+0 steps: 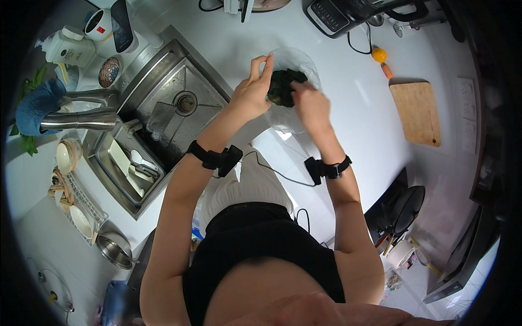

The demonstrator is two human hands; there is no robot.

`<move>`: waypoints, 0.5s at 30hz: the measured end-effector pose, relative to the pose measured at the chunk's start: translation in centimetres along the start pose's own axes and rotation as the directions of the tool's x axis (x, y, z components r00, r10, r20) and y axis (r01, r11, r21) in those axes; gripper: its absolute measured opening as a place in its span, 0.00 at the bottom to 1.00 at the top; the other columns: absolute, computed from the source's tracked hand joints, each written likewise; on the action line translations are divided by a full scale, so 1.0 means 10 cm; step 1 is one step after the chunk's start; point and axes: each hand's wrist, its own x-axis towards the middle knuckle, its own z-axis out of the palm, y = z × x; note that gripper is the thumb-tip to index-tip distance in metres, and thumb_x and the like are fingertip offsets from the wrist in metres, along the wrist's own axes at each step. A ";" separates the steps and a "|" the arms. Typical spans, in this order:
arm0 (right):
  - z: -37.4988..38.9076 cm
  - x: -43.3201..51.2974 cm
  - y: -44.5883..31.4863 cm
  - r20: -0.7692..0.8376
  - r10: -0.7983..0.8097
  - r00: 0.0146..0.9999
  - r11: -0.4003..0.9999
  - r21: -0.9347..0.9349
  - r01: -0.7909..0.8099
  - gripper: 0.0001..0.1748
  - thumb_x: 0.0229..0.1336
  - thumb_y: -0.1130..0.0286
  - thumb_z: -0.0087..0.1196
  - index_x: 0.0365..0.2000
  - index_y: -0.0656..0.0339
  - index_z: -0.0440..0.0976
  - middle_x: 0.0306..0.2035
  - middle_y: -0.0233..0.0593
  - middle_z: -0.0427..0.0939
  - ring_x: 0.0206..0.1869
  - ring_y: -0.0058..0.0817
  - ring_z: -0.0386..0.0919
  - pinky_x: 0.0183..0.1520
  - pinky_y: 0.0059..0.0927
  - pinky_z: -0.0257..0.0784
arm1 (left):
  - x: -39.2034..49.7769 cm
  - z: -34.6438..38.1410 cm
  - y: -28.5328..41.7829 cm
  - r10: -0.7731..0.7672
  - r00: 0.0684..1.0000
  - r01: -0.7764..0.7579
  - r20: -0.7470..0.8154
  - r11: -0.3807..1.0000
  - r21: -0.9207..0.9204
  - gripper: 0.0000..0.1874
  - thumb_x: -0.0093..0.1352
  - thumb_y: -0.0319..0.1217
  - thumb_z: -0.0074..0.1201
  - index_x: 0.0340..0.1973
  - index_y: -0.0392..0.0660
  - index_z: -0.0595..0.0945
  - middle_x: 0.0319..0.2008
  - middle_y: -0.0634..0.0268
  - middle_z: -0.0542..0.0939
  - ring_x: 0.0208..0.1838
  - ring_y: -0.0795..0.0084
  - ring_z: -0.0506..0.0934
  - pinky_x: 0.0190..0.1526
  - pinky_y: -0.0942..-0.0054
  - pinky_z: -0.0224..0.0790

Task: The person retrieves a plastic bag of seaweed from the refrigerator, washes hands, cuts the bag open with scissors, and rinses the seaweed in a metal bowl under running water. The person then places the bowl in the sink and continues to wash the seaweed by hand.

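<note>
Dark leafy greens [283, 85] sit in a thin clear plastic bag [304, 61] on the white counter, beyond the front edge. At the bag's left side is my left hand [253, 93], its fingers raised along the rim; whether they pinch the plastic is not clear. My right hand [313, 104] reaches in from the right, fingers curled onto the greens and slightly blurred. Both wrists wear black straps with small boxes, and a thin cable [281, 177] hangs between them.
On the left lies a steel sink [204, 81] with a smaller basin holding utensils [140, 165]. A wooden cutting board [416, 112], a carrot [386, 70] and an orange round fruit or vegetable [379, 54] are to the right. A black appliance [330, 18] stands behind.
</note>
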 end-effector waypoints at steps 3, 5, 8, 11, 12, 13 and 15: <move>0.25 0.12 -0.14 0.130 -0.019 0.991 0.998 -0.055 0.026 0.07 0.58 0.71 0.55 0.36 0.60 0.79 0.41 0.45 0.79 0.36 0.48 0.84 0.37 0.47 0.81 | 0.03 0.00 0.05 0.001 1.000 -0.001 0.015 1.000 -0.030 0.59 0.55 0.19 0.63 0.76 0.47 0.43 0.69 0.57 0.52 0.44 0.50 0.79 0.47 0.57 0.76; 0.44 0.27 -0.07 0.059 0.102 0.993 0.980 -0.178 -0.090 0.05 0.55 0.75 0.56 0.33 0.63 0.79 0.44 0.46 0.79 0.37 0.48 0.84 0.39 0.44 0.82 | 0.04 -0.02 0.06 -0.027 0.999 0.028 0.047 0.999 -0.033 0.59 0.55 0.19 0.64 0.76 0.46 0.43 0.69 0.57 0.53 0.45 0.50 0.79 0.47 0.58 0.76; 0.62 0.45 0.18 0.057 0.118 0.991 0.971 -0.217 -0.103 0.04 0.53 0.77 0.56 0.31 0.64 0.79 0.47 0.47 0.79 0.38 0.47 0.85 0.40 0.43 0.82 | 0.02 -0.04 0.04 -0.052 0.998 0.052 0.035 0.998 -0.021 0.59 0.56 0.19 0.64 0.76 0.45 0.43 0.69 0.57 0.53 0.45 0.51 0.79 0.48 0.58 0.76; 0.59 0.46 0.32 0.047 0.071 0.996 0.983 -0.171 -0.062 0.04 0.55 0.77 0.55 0.31 0.64 0.79 0.44 0.50 0.81 0.38 0.49 0.84 0.41 0.45 0.81 | 0.00 -0.04 0.01 -0.007 1.000 0.006 -0.010 0.999 -0.052 0.59 0.56 0.19 0.64 0.76 0.45 0.44 0.69 0.56 0.53 0.44 0.51 0.79 0.47 0.58 0.76; 0.53 0.42 0.33 0.030 0.066 0.997 0.988 -0.142 -0.061 0.04 0.55 0.77 0.54 0.30 0.64 0.79 0.42 0.51 0.81 0.38 0.50 0.84 0.42 0.46 0.81 | -0.01 -0.05 0.00 0.007 1.000 -0.008 -0.026 0.999 -0.047 0.58 0.55 0.19 0.63 0.76 0.44 0.45 0.68 0.56 0.54 0.42 0.51 0.80 0.46 0.58 0.77; 0.44 0.37 0.31 0.023 0.035 0.999 0.994 -0.103 -0.032 0.05 0.56 0.77 0.53 0.30 0.64 0.79 0.40 0.52 0.82 0.37 0.51 0.83 0.42 0.46 0.80 | -0.02 -0.05 -0.01 0.021 0.999 -0.023 -0.045 0.999 -0.042 0.57 0.55 0.18 0.63 0.75 0.43 0.47 0.68 0.56 0.54 0.41 0.51 0.80 0.45 0.58 0.78; 0.21 0.27 0.22 -0.072 -0.045 0.996 0.998 0.049 0.049 0.05 0.54 0.75 0.56 0.30 0.66 0.79 0.30 0.50 0.81 0.30 0.48 0.82 0.37 0.43 0.78 | -0.03 -0.06 -0.02 0.013 0.999 -0.015 -0.044 0.999 -0.047 0.57 0.54 0.17 0.63 0.75 0.43 0.47 0.68 0.56 0.54 0.41 0.51 0.80 0.45 0.58 0.78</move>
